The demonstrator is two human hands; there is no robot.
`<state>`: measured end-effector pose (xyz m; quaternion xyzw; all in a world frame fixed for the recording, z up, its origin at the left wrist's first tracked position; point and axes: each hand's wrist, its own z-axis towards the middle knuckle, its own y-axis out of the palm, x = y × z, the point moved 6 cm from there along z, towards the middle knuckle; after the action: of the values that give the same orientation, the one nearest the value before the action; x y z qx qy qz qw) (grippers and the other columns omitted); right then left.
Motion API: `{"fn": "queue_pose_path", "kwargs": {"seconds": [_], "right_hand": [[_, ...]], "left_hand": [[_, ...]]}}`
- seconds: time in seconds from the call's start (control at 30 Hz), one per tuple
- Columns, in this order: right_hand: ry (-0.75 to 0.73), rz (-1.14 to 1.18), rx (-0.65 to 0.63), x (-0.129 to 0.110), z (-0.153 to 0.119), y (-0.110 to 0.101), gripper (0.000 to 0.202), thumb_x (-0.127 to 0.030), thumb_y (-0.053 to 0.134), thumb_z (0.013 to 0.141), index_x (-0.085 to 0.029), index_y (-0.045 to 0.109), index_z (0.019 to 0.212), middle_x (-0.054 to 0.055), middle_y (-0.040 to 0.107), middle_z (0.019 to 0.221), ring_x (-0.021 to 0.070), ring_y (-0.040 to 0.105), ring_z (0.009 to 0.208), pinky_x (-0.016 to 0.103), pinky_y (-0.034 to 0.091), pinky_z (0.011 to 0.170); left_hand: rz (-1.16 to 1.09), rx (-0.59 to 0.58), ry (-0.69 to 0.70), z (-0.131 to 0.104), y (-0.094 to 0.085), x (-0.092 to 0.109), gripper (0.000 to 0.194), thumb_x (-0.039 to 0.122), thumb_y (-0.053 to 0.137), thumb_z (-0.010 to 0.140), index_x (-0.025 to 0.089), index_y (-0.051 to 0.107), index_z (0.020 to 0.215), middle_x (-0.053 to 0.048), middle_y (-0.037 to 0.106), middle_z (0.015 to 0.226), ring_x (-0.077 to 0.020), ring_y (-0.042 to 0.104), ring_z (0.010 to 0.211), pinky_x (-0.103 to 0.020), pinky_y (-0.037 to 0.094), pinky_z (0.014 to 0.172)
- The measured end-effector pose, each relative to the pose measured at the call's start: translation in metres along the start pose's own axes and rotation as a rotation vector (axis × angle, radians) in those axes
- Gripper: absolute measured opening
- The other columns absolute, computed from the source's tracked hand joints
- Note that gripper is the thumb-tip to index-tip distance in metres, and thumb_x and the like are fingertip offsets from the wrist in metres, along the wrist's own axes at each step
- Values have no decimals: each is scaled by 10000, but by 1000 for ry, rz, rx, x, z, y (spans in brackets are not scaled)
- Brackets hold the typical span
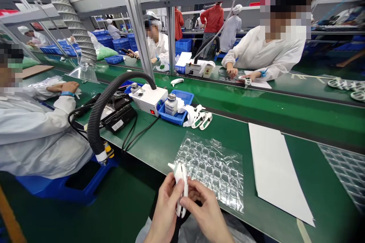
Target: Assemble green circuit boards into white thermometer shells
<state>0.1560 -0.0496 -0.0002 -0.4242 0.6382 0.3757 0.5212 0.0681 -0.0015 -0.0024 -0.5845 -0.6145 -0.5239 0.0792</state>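
Note:
A white handheld device [180,184] with a pointed tip and a dark seam along its side is held upright between both hands, at the table's near edge. My left hand [167,201] wraps round its left side, thumb on the front. From the right, my right hand [203,203] pinches the lower part of the casing with thumb and fingers. Just beyond the hands lies a clear plastic blister sheet [211,169] with rows of square pockets. Several similar white devices [202,118] rest near a blue tray [173,120] farther back.
White sheets [276,171] lie to the right, beside another pocketed sheet [346,171]. A white box [148,98] with a black hose [97,114] stands at the back left. Co-workers sit at left and across the green conveyor [234,102].

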Motion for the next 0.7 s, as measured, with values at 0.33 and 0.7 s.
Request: {"fn": "queue_pose_path", "kwargs": {"seconds": [0.33, 0.7], "right_hand": [[7, -11, -22, -8, -3, -6, 126, -250, 707, 760, -170, 690, 856, 30, 644, 804, 197, 573, 713, 286, 456, 649], [-138, 127, 111, -12, -16, -56, 276, -413, 665, 823, -208, 658, 1007, 52, 640, 901, 140, 524, 678, 242, 431, 608]], "left_hand": [[-1, -97, -65, 1, 5, -11, 315, 319, 696, 806, 175, 683, 1086, -135, 660, 1142, -276, 620, 1022, -374, 477, 897], [194, -180, -203, -16, 28, -22, 397, 458, 742, 725, 151, 707, 974, -80, 708, 841, -178, 632, 730, -294, 509, 737]]}}
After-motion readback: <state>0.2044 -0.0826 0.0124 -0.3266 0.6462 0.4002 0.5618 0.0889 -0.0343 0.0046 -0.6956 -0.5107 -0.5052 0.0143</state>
